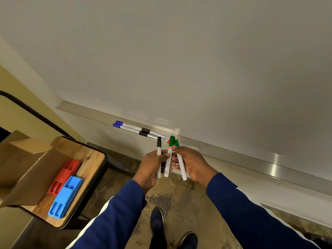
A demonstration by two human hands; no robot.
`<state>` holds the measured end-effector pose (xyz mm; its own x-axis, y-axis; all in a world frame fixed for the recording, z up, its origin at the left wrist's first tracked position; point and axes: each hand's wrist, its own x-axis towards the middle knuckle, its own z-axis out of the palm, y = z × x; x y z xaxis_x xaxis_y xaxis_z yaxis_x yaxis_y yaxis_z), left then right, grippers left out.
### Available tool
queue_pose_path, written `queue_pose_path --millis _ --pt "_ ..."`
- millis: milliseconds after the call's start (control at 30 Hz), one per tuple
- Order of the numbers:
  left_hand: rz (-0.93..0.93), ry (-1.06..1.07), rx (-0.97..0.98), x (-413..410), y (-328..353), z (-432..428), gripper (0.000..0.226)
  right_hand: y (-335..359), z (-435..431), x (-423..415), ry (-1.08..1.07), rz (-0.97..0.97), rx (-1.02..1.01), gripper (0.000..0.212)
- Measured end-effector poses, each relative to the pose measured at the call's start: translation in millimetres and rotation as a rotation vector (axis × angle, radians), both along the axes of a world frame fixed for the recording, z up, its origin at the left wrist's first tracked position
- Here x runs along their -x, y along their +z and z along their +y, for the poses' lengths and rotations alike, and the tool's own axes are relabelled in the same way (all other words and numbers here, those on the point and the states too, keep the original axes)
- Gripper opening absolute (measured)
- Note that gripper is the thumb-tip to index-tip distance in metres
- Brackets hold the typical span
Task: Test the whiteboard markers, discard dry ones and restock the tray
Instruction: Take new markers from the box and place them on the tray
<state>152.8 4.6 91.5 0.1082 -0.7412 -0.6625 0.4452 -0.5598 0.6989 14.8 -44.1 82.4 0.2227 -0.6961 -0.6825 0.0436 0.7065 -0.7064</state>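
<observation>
Early stage. Left hand [152,169] fingers grip the black marker [159,155]; right hand [195,166] pinches a green marker [181,168] (caps on). More markers [136,129] lie on the tray [251,157], far left. The whiteboard [179,60] is unmarked, so testing looks yet to begin.

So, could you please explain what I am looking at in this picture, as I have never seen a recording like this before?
There is no machine here: a person wears one camera on the head, looking down at their own two hands before a whiteboard. The left hand grips a black-capped marker and seems to hold a green-capped marker too; the right hand pinches a second green marker. On the board's tray lie more markers, blue- and black-capped. On the left, a small table carries a cardboard box, red holders and blue holders.
</observation>
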Motion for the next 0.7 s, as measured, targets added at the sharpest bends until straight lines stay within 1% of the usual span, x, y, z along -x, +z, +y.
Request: queue_pose_path --millis 100,200,300,367,467,533,633,700 --pt "-0.049 -0.059 0.043 0.3 -6.2 -7.1 0.017 -6.4 -4.7 -4.6 0.040 0.018 0.046 0.023" --pt "-0.126 -0.115 0.076 2.3 -11.5 -11.4 0.019 -14.4 -10.3 -8.8 0.029 0.036 0.060 0.026" --pt "-0.173 -0.129 0.085 3.9 -15.5 -17.0 0.020 -19.7 -17.8 -7.8 0.034 0.082 0.059 0.015" --pt "-0.248 -0.125 0.083 5.7 -16.7 -21.2 0.022 -23.3 -24.4 -5.2 0.021 0.102 0.058 0.009" --pt "-0.351 -0.102 0.055 4.5 -25.4 -29.5 0.026 -24.9 -35.8 0.1 0.000 0.126 0.095 0.013" --pt "-0.308 -0.052 -0.019 0.2 -29.9 -37.6 0.031 -23.0 -42.1 4.2 -0.004 0.125 0.108 0.017" --pt "-0.056 0.147 -0.140 -9.5 -31.0 -55.5 0.027 -23.2 -50.0 10.3 0.024 0.149 0.129 0.014" --pt "0.017 0.213 -0.179 -17.7 -34.4 -70.1 0.025 -23.5 -53.7 12.4 0.037 0.169 0.142 0.011"
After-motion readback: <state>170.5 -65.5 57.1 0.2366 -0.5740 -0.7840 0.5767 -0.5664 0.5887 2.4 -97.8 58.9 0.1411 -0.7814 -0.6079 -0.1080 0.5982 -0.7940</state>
